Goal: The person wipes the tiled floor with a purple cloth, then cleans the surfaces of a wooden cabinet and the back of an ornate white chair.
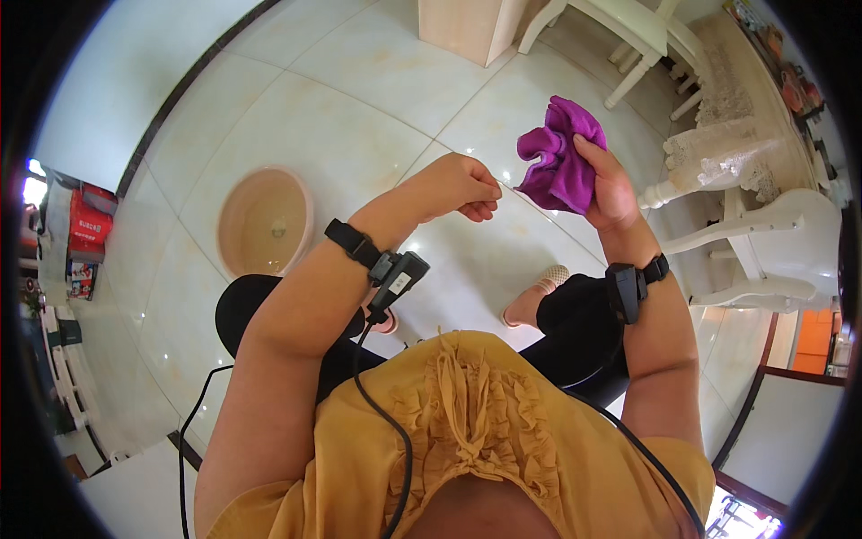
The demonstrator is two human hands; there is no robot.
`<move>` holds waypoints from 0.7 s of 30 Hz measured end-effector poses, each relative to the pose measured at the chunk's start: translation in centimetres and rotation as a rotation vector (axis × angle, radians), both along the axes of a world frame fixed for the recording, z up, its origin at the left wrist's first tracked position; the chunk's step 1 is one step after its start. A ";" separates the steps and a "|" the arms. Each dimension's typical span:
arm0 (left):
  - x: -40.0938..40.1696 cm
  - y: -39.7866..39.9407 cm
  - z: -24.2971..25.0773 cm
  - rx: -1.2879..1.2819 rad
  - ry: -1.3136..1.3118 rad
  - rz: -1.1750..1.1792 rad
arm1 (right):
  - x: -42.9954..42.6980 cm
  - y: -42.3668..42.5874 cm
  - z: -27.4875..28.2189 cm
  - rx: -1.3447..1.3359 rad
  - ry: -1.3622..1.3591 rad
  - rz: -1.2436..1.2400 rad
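Observation:
A crumpled purple cloth [564, 162] is gripped in my right hand [611, 192], with the thumb pressed over its near side. The cloth is held above the tiled floor, its folds spreading up and to the left of the hand. My left hand [468, 188] is apart from the cloth, to its left. Its fingers are curled in towards the thumb, and nothing shows between them. Left of my left forearm, a pink plastic basin [231, 209] stands on the floor, holding some cloudy water [273, 229].
White chairs [626, 30] and a table with a lace cloth [724, 87] stand at the right. A pale wooden cabinet [465, 27] is at the top. Red bags [91, 219] lie far left. Black cables [397, 431] run from wrist-strapped devices [397, 276] along my body.

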State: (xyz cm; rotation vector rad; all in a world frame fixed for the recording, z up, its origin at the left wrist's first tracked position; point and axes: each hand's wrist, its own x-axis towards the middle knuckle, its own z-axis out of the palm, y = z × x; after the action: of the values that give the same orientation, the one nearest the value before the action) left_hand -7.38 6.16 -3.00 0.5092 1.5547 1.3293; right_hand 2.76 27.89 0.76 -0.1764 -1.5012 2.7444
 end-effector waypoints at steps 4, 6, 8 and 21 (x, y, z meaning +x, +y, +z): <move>0.5 -0.3 0.4 -0.015 -0.029 0.084 | 0.3 1.3 -0.6 0.017 -0.007 -0.032; 0.6 -0.6 0.5 -0.005 -0.040 0.110 | 0.6 1.8 -0.8 0.000 0.001 -0.041; 0.6 -1.0 0.5 -0.024 -0.016 0.167 | 0.7 2.2 -0.9 -0.015 0.009 -0.049; 1.4 -2.1 2.2 0.023 -0.083 0.144 | 0.5 3.6 -1.0 -0.074 0.013 -0.098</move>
State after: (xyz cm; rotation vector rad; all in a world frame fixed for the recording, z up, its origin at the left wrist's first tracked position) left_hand -5.94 4.07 -0.82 0.3571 1.5318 1.4609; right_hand 3.30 31.54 -0.20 -0.2263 -1.3506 2.7196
